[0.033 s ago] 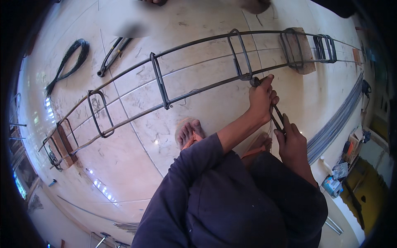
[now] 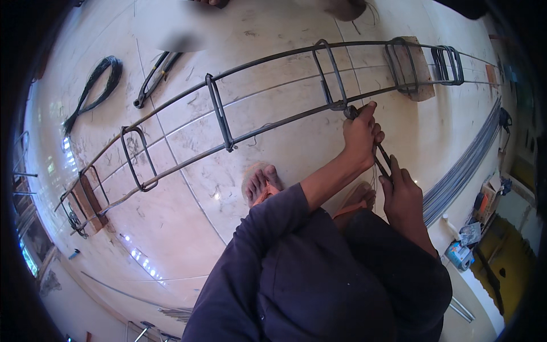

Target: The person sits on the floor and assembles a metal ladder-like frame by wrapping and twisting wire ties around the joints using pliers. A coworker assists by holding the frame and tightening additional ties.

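A long frame of two steel bars [image 2: 279, 122] with rectangular wire stirrups [image 2: 219, 111] spans the floor ahead of me. Just below the near bar, by one stirrup [image 2: 331, 77], is the round head of dark pincers [image 2: 383, 153]. My left hand [image 2: 359, 139] is closed around the pincers close to that head, thumb pointing up toward the bar. Farther back along the handles, my right hand [image 2: 403, 196] is closed on their ends. Thin wire hangs beside the handles. Whether the jaws grip any wire at the stirrup is too small to tell.
Wooden blocks [image 2: 88, 199] [image 2: 419, 85] support the frame near both ends. A bundle of tie wire [image 2: 94, 94] and second pincers [image 2: 152, 80] lie beyond it at left. Long rods [image 2: 464, 165] lie at right, near a blue-labelled container [image 2: 459, 255]. My sandalled feet [image 2: 262, 182] are below the frame.
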`<action>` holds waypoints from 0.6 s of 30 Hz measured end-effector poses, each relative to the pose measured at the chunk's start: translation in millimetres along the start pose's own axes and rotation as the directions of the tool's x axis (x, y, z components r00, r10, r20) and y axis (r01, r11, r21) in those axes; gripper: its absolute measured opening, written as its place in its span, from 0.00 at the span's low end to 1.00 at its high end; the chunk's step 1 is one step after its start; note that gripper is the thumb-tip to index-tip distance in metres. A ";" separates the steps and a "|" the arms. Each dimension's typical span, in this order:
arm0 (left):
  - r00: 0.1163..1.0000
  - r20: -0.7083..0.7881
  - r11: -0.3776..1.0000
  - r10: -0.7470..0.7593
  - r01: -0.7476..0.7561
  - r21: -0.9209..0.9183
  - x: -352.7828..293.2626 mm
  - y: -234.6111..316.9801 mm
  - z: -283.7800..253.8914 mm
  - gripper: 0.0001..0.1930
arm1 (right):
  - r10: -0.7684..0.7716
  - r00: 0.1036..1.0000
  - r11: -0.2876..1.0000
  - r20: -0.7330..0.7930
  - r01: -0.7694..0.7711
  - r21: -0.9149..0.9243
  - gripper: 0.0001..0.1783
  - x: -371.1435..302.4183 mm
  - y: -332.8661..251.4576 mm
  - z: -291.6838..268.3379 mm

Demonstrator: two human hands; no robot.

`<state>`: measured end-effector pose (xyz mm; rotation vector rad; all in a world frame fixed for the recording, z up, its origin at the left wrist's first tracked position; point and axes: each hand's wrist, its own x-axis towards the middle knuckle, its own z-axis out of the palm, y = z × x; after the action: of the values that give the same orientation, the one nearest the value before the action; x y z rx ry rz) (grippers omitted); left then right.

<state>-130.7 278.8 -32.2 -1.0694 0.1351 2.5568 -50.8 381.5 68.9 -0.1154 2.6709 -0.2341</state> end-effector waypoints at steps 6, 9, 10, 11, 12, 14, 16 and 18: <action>0.991 -0.124 0.985 0.057 -0.036 0.167 6.2 -0.3 4.2 0.13 | -0.019 1.000 0.982 -0.025 0.023 0.189 0.22 10.4 12.0 23.1; 0.984 -0.155 0.973 0.093 -0.056 0.225 4.6 0.2 2.8 0.16 | 0.042 0.987 0.924 0.157 -0.098 0.368 0.21 16.8 -0.1 -0.7; 0.985 -0.148 0.973 0.092 -0.057 0.225 5.1 -0.9 2.1 0.17 | 0.037 0.978 0.922 0.206 -0.113 0.371 0.21 18.9 1.2 -8.4; 0.985 -0.143 0.973 0.098 -0.065 0.221 6.0 -0.3 1.5 0.18 | 0.022 0.966 0.920 0.257 -0.121 0.374 0.22 21.5 3.4 -12.5; 0.986 -0.141 0.972 0.088 -0.054 0.229 6.7 0.4 0.4 0.17 | 0.015 0.966 0.919 0.257 -0.115 0.377 0.22 22.3 6.3 -12.7; 0.990 -0.132 0.970 0.057 -0.023 0.243 6.3 1.3 -1.4 0.14 | 0.010 0.967 0.918 0.255 -0.110 0.380 0.23 20.8 10.1 -11.6; 0.996 -0.092 0.974 0.001 0.020 0.225 1.9 6.1 -5.6 0.13 | 0.034 0.969 0.916 0.246 -0.129 0.381 0.23 18.0 7.6 -10.8; 1.000 -0.025 0.984 -0.013 0.018 0.175 3.8 9.5 -13.1 0.17 | 0.035 0.972 0.920 0.233 -0.122 0.373 0.22 19.0 3.4 -9.8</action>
<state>-127.8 268.1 -44.7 -1.0297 0.3492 2.4661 -72.2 384.0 68.7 0.0868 2.3501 -0.6738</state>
